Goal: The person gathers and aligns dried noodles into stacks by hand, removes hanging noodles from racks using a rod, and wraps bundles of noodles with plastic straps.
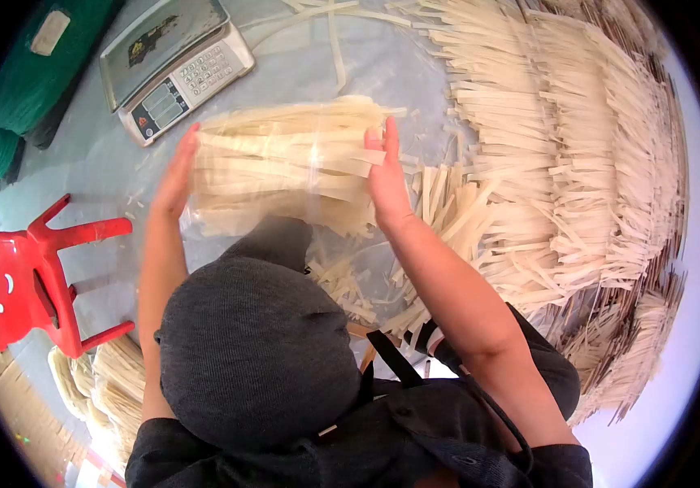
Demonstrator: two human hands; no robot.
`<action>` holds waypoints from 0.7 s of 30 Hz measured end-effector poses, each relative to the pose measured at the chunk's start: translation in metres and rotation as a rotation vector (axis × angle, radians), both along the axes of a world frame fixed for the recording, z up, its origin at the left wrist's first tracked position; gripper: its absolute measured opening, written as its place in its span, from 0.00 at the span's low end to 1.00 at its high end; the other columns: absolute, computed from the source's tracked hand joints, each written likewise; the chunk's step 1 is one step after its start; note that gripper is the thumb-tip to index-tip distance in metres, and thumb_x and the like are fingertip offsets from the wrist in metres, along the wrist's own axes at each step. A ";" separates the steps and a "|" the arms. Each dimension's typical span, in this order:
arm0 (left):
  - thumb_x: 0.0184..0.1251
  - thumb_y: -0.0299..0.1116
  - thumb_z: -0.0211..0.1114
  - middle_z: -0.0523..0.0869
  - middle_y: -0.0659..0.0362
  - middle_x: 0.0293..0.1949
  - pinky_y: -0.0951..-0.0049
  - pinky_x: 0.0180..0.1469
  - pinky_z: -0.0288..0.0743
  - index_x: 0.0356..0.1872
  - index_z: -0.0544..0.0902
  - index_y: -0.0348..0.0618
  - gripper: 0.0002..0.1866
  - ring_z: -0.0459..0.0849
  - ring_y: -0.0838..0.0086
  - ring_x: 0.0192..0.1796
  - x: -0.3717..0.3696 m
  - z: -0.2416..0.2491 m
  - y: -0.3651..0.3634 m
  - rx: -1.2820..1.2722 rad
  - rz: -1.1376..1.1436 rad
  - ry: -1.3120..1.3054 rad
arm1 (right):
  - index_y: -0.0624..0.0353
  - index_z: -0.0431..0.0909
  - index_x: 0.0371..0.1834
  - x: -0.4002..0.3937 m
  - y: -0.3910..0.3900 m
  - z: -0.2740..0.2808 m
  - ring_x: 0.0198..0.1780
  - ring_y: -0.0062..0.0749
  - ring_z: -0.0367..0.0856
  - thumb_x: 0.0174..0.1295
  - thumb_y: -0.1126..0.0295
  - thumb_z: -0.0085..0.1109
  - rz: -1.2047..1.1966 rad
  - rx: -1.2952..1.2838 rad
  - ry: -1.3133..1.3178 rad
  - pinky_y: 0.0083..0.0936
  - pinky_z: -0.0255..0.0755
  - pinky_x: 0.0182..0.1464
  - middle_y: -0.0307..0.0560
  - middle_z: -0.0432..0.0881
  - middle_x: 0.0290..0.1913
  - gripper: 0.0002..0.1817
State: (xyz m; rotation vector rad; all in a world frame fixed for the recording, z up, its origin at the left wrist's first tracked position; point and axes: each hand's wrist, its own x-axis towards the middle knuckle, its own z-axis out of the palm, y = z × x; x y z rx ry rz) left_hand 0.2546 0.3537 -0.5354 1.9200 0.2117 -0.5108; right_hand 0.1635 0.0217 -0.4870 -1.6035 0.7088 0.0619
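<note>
Between my two hands is a bundle of pale, flat strips (285, 159) that look like dried noodles, lying crosswise, with a shine like clear plastic over it. My left hand (178, 172) presses its palm and straight fingers against the left end of the bundle. At the right end, my right hand (389, 175) grips with fingers pointing up and the thumb over the strips. Some blur covers the bundle and left arm. The lower edge of the bundle is partly hidden by the dark cap (252, 342) on my head.
A digital scale (179, 77) stands at the upper left. Large rows of similar strips (578, 146) are piled along the right, with loose strips (447, 207) beside my right hand. A red plastic stool (21, 285) lies at left, below green sacks (29, 73).
</note>
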 end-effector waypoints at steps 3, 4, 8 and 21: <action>0.68 0.64 0.49 0.63 0.56 0.73 0.57 0.74 0.43 0.71 0.65 0.56 0.36 0.52 0.62 0.76 0.010 -0.011 0.025 -0.254 0.041 0.029 | 0.58 0.51 0.76 0.011 -0.040 -0.002 0.76 0.43 0.51 0.69 0.43 0.44 -0.044 0.078 -0.034 0.33 0.44 0.75 0.55 0.55 0.75 0.40; 0.67 0.65 0.50 0.63 0.57 0.73 0.54 0.74 0.43 0.71 0.65 0.56 0.37 0.53 0.61 0.76 0.011 0.001 0.022 -0.210 0.176 0.055 | 0.58 0.52 0.76 0.013 -0.066 -0.011 0.76 0.42 0.52 0.68 0.41 0.45 -0.096 0.071 -0.044 0.33 0.44 0.74 0.53 0.55 0.75 0.41; 0.66 0.65 0.51 0.63 0.58 0.73 0.49 0.72 0.43 0.71 0.66 0.56 0.37 0.54 0.61 0.76 0.021 0.011 0.014 -0.088 0.315 0.087 | 0.61 0.54 0.74 0.047 -0.126 -0.059 0.74 0.39 0.56 0.69 0.43 0.43 -0.261 0.018 -0.026 0.32 0.49 0.73 0.49 0.56 0.76 0.39; 0.70 0.63 0.45 0.49 0.55 0.77 0.44 0.74 0.31 0.76 0.52 0.58 0.39 0.43 0.64 0.79 0.021 0.011 0.020 -0.119 0.218 0.062 | 0.59 0.65 0.69 0.055 -0.093 -0.041 0.71 0.36 0.64 0.69 0.46 0.46 0.285 0.627 0.107 0.31 0.53 0.73 0.55 0.70 0.67 0.33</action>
